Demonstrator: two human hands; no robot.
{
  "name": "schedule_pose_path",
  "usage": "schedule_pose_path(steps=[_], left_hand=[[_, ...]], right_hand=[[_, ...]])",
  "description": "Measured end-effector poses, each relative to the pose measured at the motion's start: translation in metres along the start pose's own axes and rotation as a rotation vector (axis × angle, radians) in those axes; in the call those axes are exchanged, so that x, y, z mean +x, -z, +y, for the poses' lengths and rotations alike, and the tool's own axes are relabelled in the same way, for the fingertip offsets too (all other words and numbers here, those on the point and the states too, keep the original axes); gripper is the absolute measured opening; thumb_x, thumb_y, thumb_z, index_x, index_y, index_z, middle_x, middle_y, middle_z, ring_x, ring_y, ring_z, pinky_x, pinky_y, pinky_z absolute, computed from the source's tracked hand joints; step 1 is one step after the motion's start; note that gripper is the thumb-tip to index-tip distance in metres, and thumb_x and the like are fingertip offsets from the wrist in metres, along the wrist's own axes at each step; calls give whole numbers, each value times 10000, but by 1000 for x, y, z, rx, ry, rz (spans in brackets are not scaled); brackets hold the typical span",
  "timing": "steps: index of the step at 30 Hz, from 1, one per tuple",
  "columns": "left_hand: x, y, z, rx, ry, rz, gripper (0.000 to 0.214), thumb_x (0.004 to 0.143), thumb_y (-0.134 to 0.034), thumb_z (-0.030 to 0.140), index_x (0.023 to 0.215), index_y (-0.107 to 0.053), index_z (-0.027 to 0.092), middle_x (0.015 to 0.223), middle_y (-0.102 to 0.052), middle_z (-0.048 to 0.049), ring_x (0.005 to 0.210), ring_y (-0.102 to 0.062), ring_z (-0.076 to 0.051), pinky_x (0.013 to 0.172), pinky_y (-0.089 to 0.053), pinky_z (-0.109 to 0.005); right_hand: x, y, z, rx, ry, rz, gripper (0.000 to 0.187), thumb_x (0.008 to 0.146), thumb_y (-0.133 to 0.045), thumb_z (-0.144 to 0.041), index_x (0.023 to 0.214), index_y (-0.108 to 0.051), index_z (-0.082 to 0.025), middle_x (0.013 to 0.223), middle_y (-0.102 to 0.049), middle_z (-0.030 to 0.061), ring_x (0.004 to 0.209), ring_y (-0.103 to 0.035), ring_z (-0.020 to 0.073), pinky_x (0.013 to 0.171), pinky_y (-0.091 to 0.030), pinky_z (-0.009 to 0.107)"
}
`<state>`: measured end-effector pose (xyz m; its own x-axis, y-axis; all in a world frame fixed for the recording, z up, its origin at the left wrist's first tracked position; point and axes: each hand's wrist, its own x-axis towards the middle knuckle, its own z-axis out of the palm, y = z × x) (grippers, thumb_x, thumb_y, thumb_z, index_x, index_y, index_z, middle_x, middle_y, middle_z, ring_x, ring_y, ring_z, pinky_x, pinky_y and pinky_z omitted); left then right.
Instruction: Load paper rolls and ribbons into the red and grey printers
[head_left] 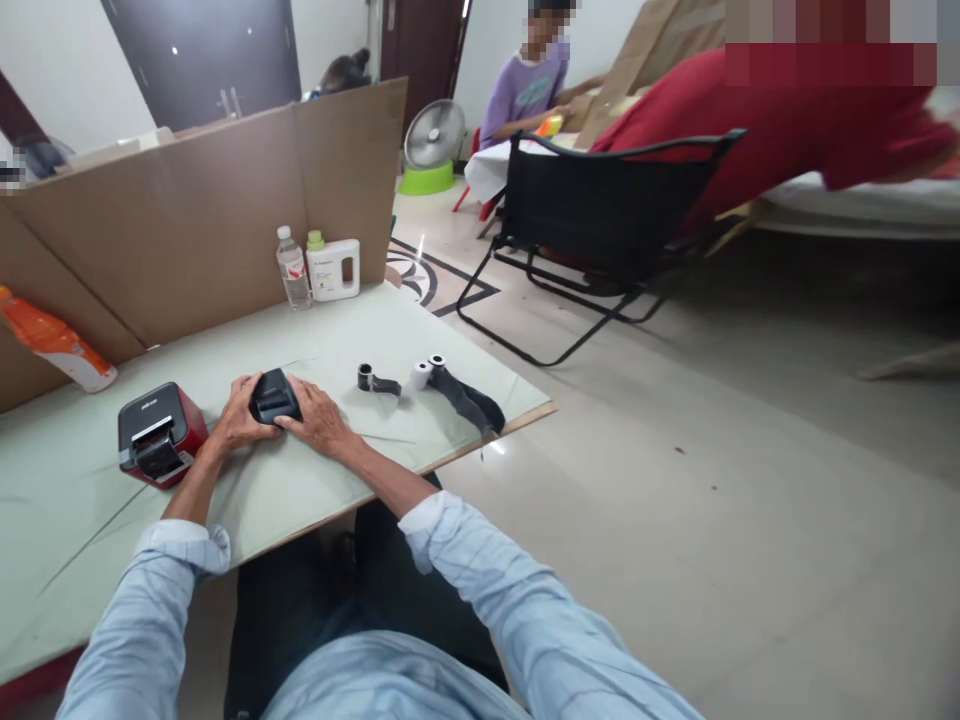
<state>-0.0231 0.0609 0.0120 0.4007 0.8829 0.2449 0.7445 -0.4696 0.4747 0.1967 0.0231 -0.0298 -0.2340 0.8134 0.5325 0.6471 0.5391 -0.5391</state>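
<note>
Between my two hands sits a small black portable printer (275,393), resting on or just above the pale table. My left hand (241,418) wraps round its left side, with the thumb along the near edge. On the opposite side my right hand (319,415) grips it, its thumb also at the near edge. To the left of my left hand stands a larger red and black label printer (159,432). Right of my right hand lie a short roll of dark ribbon (365,378) and two white-cored rolls (429,372) with a long dark ribbon (469,400) trailing from them.
A cardboard screen (217,215) borders the table's far side. Before it stand a water bottle (293,268), a white jug (334,270) and a tilted orange bottle (60,340). Beyond the table's right edge are a black folding chair (611,195), a fan (435,135) and two people.
</note>
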Motion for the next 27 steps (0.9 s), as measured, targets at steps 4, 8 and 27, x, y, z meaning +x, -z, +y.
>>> schedule_pose_path(steps=[4, 8, 27], left_hand=[[23, 0, 2, -26, -12, 33, 1171, 576, -913, 480, 1600, -417, 200, 1555, -423, -175, 1469, -459, -412, 1135, -538, -538], [69, -16, 11, -51, -33, 56, 1181, 574, -920, 475, 1600, -415, 179, 1547, -426, -186, 1450, -475, -404, 1143, -528, -539], [155, -76, 44, -114, -79, -120, 1335, 494, -995, 457, 1634, -372, 152, 1634, -372, -211, 1542, -394, -439, 1311, -323, -556]], right_hand=[[0, 5, -6, -39, 58, 131, 653, 1035, -603, -499, 1572, -480, -148, 1520, -564, 231, 1386, -534, 375, 1152, -450, 521], [-3, 7, -10, -77, 138, 103, 416, 1076, -542, -467, 1332, -665, -162, 1288, -689, 187, 1214, -615, 327, 1061, -475, 460], [-4, -5, -2, -96, 102, -75, 313, 1060, -596, -334, 820, -731, -183, 794, -754, 56, 749, -666, 178, 641, -349, 289]])
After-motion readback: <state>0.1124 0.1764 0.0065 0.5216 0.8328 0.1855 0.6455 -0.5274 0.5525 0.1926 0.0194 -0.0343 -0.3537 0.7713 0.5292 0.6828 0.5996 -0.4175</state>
